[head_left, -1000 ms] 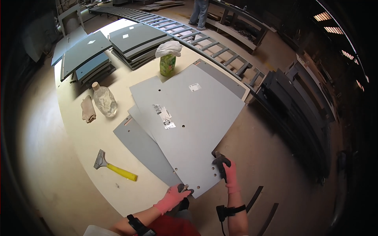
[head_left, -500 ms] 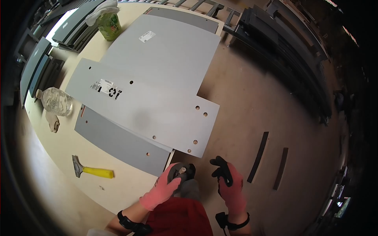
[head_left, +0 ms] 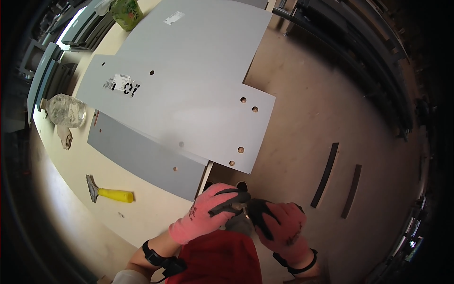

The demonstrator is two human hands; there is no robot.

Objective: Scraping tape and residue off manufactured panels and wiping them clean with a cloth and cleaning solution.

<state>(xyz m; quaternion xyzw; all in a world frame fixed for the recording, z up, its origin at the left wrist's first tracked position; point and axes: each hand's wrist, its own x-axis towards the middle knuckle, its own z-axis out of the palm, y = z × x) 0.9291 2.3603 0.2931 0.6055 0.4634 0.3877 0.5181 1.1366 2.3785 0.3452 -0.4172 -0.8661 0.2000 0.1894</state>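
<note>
Pale worktable [head_left: 146, 208] stretched along the left, with two dark strips [head_left: 326, 175] lying on the brown floor [head_left: 298, 128] to the right. On the table, a large light-grey panel [head_left: 194, 94] overlapped a darker grey panel [head_left: 142, 154], its near corner jutting past the table edge. Just beyond that corner, the left hand [head_left: 217, 204], gloved in pink and black, pinched a small object [head_left: 244, 208], too blurred to identify. The right hand [head_left: 279, 225] met it with bent fingers; whether they gripped it too, I couldn't tell. A yellow-handled scraper [head_left: 109, 193] lay left of both panels.
</note>
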